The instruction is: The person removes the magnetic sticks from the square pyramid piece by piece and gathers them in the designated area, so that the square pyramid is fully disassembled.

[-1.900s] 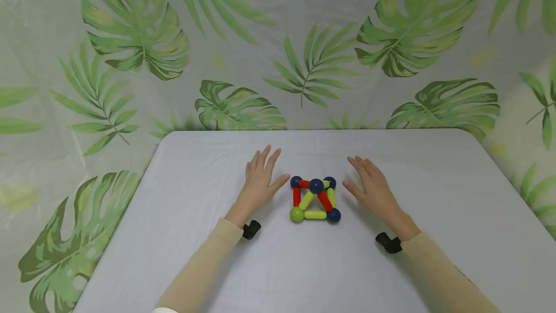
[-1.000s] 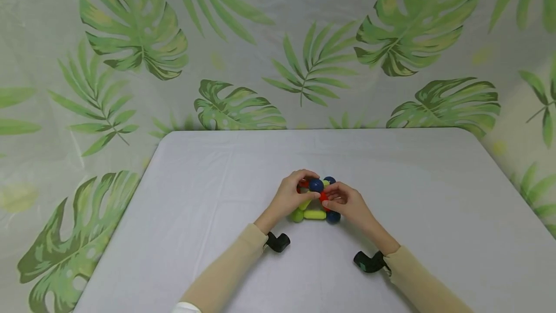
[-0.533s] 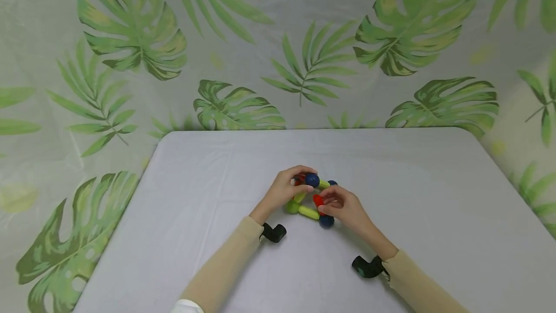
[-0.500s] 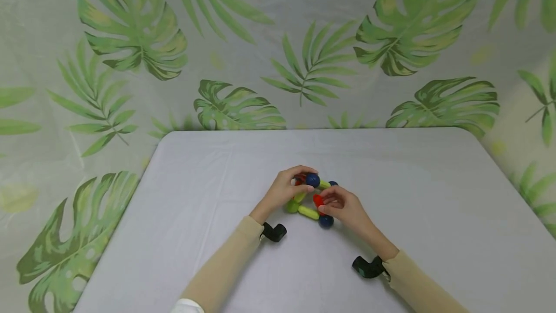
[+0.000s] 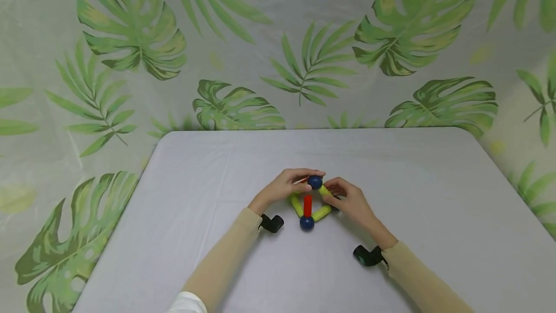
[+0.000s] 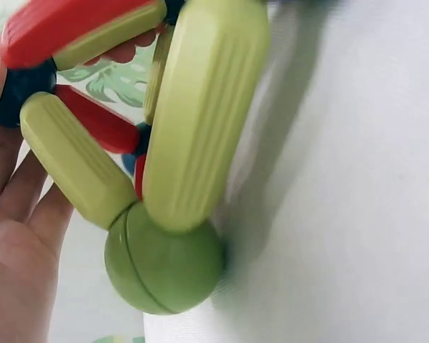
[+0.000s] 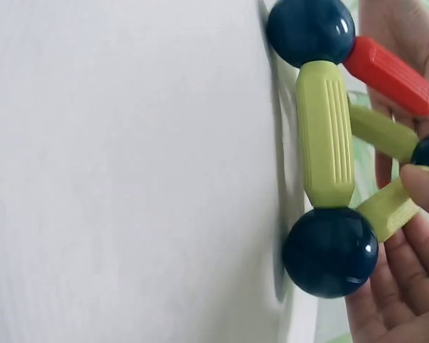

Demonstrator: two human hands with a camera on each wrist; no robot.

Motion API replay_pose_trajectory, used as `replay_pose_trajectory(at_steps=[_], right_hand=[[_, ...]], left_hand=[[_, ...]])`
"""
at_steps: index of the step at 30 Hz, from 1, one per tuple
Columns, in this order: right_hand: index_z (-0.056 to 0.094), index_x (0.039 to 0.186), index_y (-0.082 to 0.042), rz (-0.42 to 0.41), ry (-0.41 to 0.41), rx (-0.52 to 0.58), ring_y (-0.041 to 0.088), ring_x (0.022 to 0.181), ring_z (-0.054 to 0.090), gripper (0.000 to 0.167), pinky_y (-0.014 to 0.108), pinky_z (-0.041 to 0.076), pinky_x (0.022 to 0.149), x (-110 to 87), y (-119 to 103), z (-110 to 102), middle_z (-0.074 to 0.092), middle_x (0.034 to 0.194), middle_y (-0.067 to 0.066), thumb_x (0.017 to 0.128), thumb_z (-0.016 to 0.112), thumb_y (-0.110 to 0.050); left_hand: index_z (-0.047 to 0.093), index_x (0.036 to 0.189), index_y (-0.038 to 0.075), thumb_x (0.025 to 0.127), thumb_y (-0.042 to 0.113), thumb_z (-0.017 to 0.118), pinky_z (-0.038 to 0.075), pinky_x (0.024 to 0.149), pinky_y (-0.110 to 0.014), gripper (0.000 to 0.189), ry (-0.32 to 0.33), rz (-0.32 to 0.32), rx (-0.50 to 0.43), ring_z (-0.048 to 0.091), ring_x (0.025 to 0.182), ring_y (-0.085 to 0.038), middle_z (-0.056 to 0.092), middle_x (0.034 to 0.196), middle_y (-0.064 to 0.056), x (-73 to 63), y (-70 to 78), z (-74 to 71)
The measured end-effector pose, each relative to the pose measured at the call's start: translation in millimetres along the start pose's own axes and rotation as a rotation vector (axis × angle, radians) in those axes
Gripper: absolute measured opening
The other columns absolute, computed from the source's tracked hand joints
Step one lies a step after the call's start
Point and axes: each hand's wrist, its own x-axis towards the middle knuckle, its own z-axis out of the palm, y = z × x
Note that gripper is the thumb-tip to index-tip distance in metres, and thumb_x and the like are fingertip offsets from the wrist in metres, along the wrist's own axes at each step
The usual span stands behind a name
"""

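A toy frame of balls and rods stands mid-table. My left hand [image 5: 279,188] holds its top dark blue ball [image 5: 314,182] between thumb and fingers. My right hand [image 5: 350,200] pinches a yellow-green rod [image 5: 325,191] that runs down from that ball to another blue ball [image 7: 330,251]. A red rod [image 5: 308,205] rises from the front blue ball [image 5: 306,223]; its upper end stands apart from the top ball. In the left wrist view a green ball [image 6: 164,259] joins two yellow-green rods. The frame's far side is partly hidden behind my hands.
A white-covered table [image 5: 208,168] lies under the frame. Behind it hangs a leaf-patterned cloth [image 5: 312,62]. Each wrist carries a small black camera, the left one [image 5: 272,223] and the right one [image 5: 367,256], close above the table.
Both hands came in from the sides and took hold of the frame. The red rod's upper end left the top ball. The frame turned, and my right hand moved from the red rod to a yellow-green rod.
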Motion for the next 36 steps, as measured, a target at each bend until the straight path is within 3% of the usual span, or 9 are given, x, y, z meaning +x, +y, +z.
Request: replay_pose_trajectory(at_steps=[7,13,25,32,36], right_hand=[[0.059,0.101,0.004,0.055,0.050,0.029,0.023,0.082,0.062,0.025,0.022,0.052,0.068,-3.4,-7.5,10.6,0.063,0.092,0.013,0.082,0.073,-0.001],[0.060,0.102,0.004,0.073,0.102,0.040,0.022,0.082,0.060,0.025,0.020,0.051,0.067,-7.6,-12.2,17.7,0.062,0.091,0.013,0.081,0.073,0.000],[0.061,0.103,0.004,0.022,0.099,0.080,0.028,0.089,0.062,0.027,0.025,0.054,0.072,-19.2,-18.4,22.0,0.064,0.099,0.013,0.079,0.074,0.004],[0.060,0.107,0.005,-0.013,0.070,0.151,0.026,0.093,0.061,0.024,0.020,0.052,0.076,-14.4,-16.7,10.5,0.064,0.103,0.017,0.085,0.070,0.000],[0.060,0.107,0.005,-0.058,0.130,0.107,0.027,0.095,0.061,0.021,0.027,0.051,0.084,-4.6,-12.8,3.1,0.064,0.103,0.018,0.088,0.067,0.000]], left_hand=[[0.062,0.125,0.006,0.092,0.011,0.064,0.038,0.103,-0.035,0.033,0.154,-0.011,0.226,0.052,0.119,-0.017,0.060,0.125,-0.006,0.5,5.9,1.7],[0.063,0.121,0.005,0.084,0.015,0.074,0.044,0.097,-0.039,0.040,0.219,0.003,0.373,0.056,0.110,-0.017,0.061,0.117,-0.005,0.1,12.0,11.1],[0.065,0.119,0.006,0.085,0.011,0.072,0.047,0.093,-0.038,0.035,0.257,0.032,0.328,0.059,0.106,-0.015,0.063,0.117,-0.006,-2.6,8.5,11.3],[0.061,0.117,-0.009,0.084,-0.004,0.068,0.046,0.091,-0.051,0.034,0.224,0.043,0.231,0.060,0.103,-0.035,0.061,0.115,-0.023,-9.0,43.6,14.3],[0.060,0.118,-0.010,0.085,-0.005,0.066,0.045,0.095,-0.047,0.034,0.181,0.039,0.198,0.060,0.107,-0.031,0.061,0.116,-0.023,-9.5,40.1,11.0]])
